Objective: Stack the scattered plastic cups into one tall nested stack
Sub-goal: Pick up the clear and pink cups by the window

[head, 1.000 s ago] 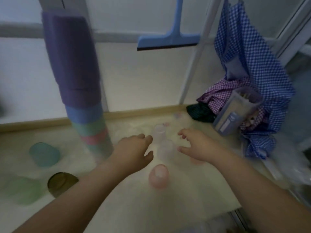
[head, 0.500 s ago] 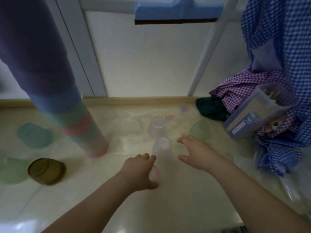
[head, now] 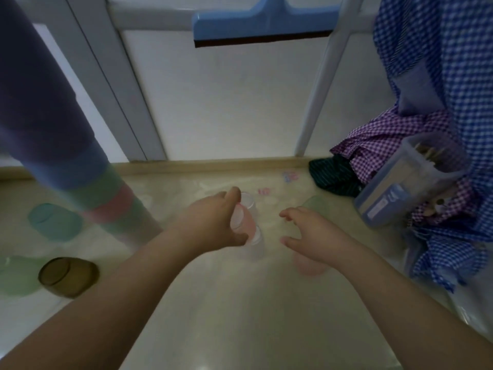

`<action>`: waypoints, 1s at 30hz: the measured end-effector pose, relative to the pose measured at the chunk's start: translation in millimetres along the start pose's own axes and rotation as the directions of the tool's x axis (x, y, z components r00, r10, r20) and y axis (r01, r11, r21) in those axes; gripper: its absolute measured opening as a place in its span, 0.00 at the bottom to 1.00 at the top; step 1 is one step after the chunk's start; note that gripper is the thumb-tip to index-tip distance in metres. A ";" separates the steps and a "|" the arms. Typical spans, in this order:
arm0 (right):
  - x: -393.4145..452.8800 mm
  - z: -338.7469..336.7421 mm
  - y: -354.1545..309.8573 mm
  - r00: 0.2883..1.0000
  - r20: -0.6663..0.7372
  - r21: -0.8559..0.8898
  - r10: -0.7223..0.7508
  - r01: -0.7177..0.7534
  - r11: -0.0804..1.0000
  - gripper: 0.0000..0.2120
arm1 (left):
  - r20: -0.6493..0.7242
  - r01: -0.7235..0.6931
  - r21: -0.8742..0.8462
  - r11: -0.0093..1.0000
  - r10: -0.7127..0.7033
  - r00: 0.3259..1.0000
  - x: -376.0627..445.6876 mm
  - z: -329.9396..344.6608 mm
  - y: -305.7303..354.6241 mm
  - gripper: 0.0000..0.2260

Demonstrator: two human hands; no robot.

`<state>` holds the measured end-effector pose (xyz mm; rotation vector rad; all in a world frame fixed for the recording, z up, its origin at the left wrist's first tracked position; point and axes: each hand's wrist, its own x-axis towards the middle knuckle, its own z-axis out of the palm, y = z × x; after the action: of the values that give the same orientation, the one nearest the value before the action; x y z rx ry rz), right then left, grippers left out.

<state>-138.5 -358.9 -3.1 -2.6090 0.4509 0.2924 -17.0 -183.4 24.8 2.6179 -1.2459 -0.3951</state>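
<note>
A tall nested stack of cups, purple at the top and blue, green and pink lower down, rises from the floor at the left. My left hand grips a pink cup, lifted over two upturned clear cups. To the right, my right hand hovers with fingers spread and nothing in it. Another pink cup lies partly under that wrist. A pale green cup rests just beyond the right hand. At the left lie a teal cup, a brown cup and a green cup.
A white wall with grey frame posts closes the far side. A blue squeegee hangs overhead. Checked blue and purple cloths and a clear plastic box crowd the right. The floor is glossy beige.
My left hand closed on the pink cup on the floor and lifted it up over the clear cups. The view tilted down and closer to the floor.
</note>
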 end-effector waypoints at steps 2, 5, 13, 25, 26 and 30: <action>-4.1 -1.3 3.3 1.000 -0.013 0.007 0.000 0.000 1.000 0.26 | 0.018 -0.022 0.016 1.000 0.022 1.000 9.5 2.4 6.7 0.28; -12.2 2.6 13.4 1.000 -0.009 0.009 0.022 -0.022 1.000 0.26 | 0.095 -0.032 0.053 0.998 0.027 0.995 21.1 20.1 12.7 0.29; -28.4 19.4 52.1 0.985 0.056 -0.080 0.164 -0.159 0.984 0.29 | 0.113 -0.040 0.043 0.998 0.035 0.993 28.5 61.4 17.3 0.34; -22.2 11.6 38.5 0.985 0.068 -0.056 0.156 -0.152 0.987 0.28 | -0.049 -0.052 -0.025 0.998 0.051 0.998 2.8 50.5 10.9 0.25; -21.6 3.0 30.0 0.990 0.045 -0.042 0.134 -0.133 0.990 0.28 | -0.057 -0.045 -0.008 0.999 0.044 0.997 0.2 46.7 8.5 0.24; -17.8 -32.3 -12.6 0.993 -0.095 0.026 0.066 -0.064 0.998 0.32 | -0.058 0.005 0.060 0.998 -0.001 0.998 -10.0 28.9 -0.5 0.22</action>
<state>-146.3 -359.4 35.0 -2.5977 0.5699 0.1826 -32.3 -177.5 -1.1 2.6608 -1.2542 -0.2843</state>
